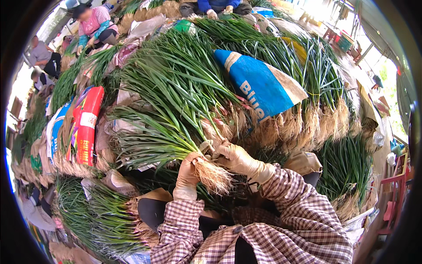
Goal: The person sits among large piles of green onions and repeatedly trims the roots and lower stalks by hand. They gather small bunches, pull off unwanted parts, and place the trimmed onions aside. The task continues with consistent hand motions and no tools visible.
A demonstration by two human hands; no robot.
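Observation:
My left hand [188,173], in a pale glove, is closed around a bunch of long-leaved green plants [165,145]. Their leaves fan out to the upper left and their pale fibrous roots [213,175] hang to the right of my fist. My right hand [235,157], gloved too, pinches the root end of a single stalk [215,127] just above that bunch. Beyond both hands lies a large heap of the same plants [171,76], with reddish stem bases and shaggy roots turned towards me.
A blue and brown sack [260,85] lies over the heap ahead. Tied bundles [316,82] stand at the right, more bundles [112,214] lie at the lower left, near a red bag [88,125]. A person [95,26] sits at the upper left, another [219,6] straight ahead.

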